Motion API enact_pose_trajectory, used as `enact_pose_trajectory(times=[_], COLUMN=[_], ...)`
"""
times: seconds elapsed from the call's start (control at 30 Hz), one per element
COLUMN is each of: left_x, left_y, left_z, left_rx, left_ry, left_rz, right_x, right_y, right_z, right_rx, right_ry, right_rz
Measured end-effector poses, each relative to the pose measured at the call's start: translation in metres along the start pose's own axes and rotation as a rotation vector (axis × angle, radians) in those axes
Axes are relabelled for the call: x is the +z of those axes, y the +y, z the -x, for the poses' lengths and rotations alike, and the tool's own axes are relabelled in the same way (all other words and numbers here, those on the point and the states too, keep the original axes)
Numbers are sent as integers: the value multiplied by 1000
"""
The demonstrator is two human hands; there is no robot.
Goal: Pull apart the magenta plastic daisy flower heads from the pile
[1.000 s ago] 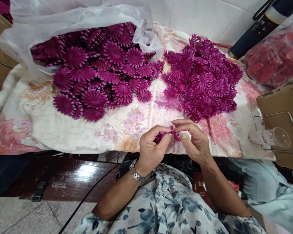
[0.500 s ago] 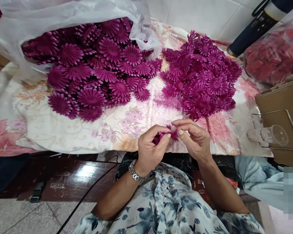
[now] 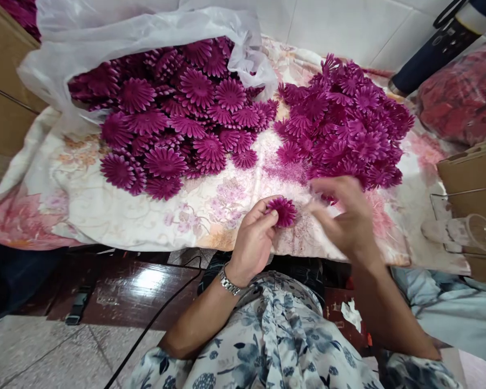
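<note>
My left hand [image 3: 253, 240] pinches a stack of magenta fabric flower petals [image 3: 282, 210] between thumb and fingers, just above the near edge of the floral cloth [image 3: 117, 216]. To the right of that stack, my right hand [image 3: 344, 216] is blurred by motion near the lower edge of the right pile of magenta flowers [image 3: 344, 124]; its fingers cannot be made out. A larger heap of flat magenta flowers [image 3: 178, 119] spills from a clear plastic bag [image 3: 137, 27] at the left.
A bag of red petals [image 3: 461, 97] lies at the far right beside a dark cylinder [image 3: 433, 48]. A cardboard box [image 3: 473, 173] with a wire frame and a clear plastic cup [image 3: 470, 232] stands at the right. A black cable [image 3: 154, 319] runs over the floor below.
My right hand has let go of the flower stack and swung right toward the right pile. My left hand has turned the stack so its face shows.
</note>
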State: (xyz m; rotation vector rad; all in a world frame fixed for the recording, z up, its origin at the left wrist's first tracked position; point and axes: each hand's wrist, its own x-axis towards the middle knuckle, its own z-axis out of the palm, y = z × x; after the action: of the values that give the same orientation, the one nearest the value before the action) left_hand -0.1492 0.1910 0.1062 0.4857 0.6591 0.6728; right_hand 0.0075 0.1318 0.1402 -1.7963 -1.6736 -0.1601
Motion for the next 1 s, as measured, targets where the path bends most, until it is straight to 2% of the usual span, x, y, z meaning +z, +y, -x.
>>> enact_pose_trajectory(times=[0.07,0.17,0.23,0.33,0.5,0.73,0.87,1.0], left_x=[1,2,2,1,-2,-4,-3,-2], left_y=[-3,-6,-7,-9,-13,-19,-16,-11], left_z=[-1,-1,0,1,3,4,2,3], left_rx=[46,68,63,79,102,169,150,149], left_ry=[50,83,83,43,-4,32,87,50], left_rz=[-43,-81,-94,-121,-120,-130,-115,-104], right_x=[19,34,34,29,27,29,29,26], right_y=[-20,-27,-22,-13,-12,-14,-14,-14], right_z=[13,22,22,21,21,23,25,23], right_rx=[-84,-80,-47,-22,4,-8,-11,34], right_ry=[-69,-103,-123,-136,-153,-104,-96,-89], right_rz=[-24,74,83,-30,-174,-189,-227,-223])
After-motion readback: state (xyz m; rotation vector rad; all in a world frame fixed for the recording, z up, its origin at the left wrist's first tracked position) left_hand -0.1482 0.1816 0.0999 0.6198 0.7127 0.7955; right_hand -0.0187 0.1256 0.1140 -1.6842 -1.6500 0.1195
